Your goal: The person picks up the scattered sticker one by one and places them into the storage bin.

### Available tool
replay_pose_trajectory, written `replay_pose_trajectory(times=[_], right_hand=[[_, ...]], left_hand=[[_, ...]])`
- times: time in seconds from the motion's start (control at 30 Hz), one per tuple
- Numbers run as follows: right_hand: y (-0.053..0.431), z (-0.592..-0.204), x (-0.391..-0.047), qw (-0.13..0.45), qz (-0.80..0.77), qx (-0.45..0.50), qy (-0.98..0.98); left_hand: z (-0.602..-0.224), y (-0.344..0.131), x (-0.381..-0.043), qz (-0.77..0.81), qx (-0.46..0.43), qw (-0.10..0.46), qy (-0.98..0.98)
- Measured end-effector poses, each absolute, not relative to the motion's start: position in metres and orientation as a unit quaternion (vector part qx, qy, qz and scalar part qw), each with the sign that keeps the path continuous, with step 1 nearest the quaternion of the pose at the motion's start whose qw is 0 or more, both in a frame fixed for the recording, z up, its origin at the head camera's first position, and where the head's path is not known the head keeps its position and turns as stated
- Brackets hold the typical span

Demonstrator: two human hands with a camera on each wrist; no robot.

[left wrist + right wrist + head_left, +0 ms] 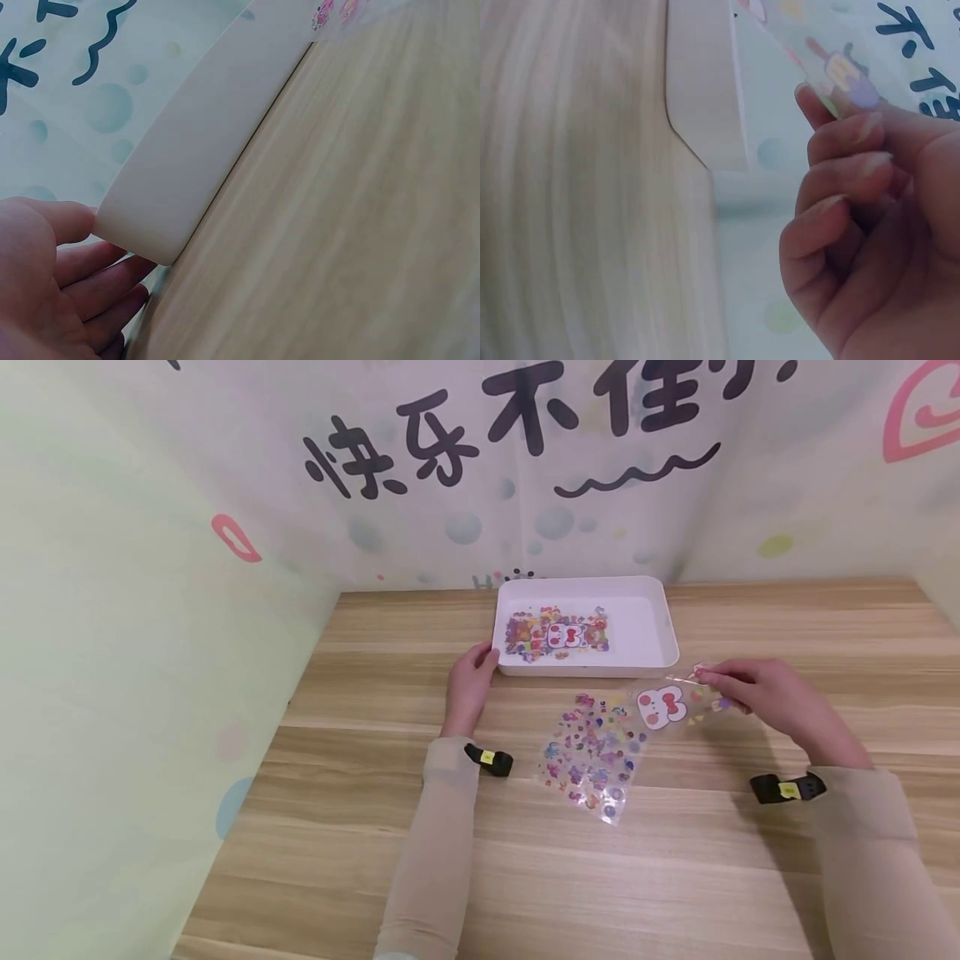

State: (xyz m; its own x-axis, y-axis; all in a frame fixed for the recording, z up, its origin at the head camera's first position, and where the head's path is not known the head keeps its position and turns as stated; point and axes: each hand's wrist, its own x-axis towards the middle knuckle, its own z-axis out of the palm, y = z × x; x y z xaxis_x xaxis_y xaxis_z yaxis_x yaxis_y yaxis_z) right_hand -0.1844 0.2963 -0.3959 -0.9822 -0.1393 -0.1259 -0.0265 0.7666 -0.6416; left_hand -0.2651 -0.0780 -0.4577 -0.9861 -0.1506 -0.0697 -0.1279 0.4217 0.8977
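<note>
Here we have the clear plastic bag with colourful printed figures [592, 752], slanting over the table in front of the tray, see-through and glossy: a white rabbit face with a red bow near its upper end, small purple, blue and pink shapes crowding the lower part. Our right hand [768, 697] pinches its upper corner between thumb and forefinger, the other fingers curled; whether the lower end touches the wood, we can't tell. Over on the other side, our left hand [471, 681] grips the white rectangular shallow tray [645, 627] at its left end, thumb at the rim, fingers along the short side. Inside, towards the left, lies a second clear printed packet [566, 637], and the tray's raised front wall stands between it and our bag. Beneath everything runs the brown wood-grain table [352, 793]; behind hangs a pale cloth backdrop with black lettering [420, 543].
</note>
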Motion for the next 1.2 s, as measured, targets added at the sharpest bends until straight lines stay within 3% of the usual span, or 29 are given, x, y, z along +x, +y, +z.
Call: replay_pose_trajectory(times=[0.73, 1.2], right_hand=[[0.313, -0.388, -0.179, 0.073, -0.352, -0.013, 0.933], [0.348, -0.385, -0.175, 0.077, -0.381, 0.039, 0.92]], left_hand=[[-0.455, -0.079, -0.264, -0.539, 0.077, 0.013, -0.839], [-0.455, -0.078, -0.264, -0.54, 0.078, 0.01, -0.838]])
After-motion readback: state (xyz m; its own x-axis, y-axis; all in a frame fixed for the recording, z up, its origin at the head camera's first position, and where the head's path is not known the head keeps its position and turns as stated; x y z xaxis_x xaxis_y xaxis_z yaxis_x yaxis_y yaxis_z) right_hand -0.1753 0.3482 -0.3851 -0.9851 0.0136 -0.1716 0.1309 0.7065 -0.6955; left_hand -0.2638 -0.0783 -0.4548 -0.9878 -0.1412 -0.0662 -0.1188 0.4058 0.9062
